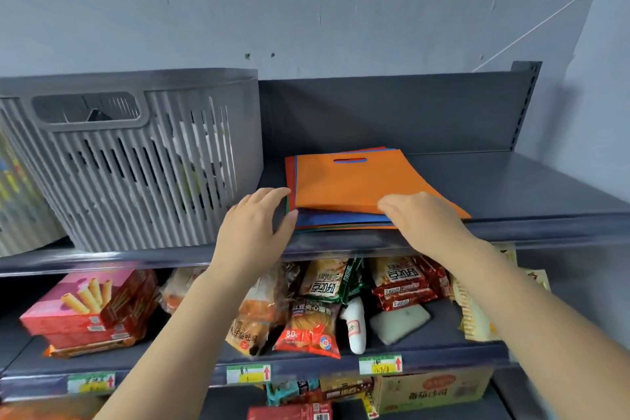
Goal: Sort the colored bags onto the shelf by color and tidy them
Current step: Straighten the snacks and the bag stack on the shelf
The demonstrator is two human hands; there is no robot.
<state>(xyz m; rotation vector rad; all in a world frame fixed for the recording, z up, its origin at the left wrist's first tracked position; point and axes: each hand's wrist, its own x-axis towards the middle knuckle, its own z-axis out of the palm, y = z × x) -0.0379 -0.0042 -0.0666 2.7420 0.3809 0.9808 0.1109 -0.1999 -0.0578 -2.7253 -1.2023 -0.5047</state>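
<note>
Resting on the shelf [511, 187], the bag stack [344, 184] is touched by left hand [254, 222] and right hand [422, 222], fingers relaxed.

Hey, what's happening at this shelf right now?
A person is working on a stack of flat colored bags on the top shelf, beside a gray slatted basket. The left hand rests against the stack's left edge, and the right hand lies on the orange bag on top. Blue, green and red edges show underneath. Snack packets fill the shelf below.
</note>
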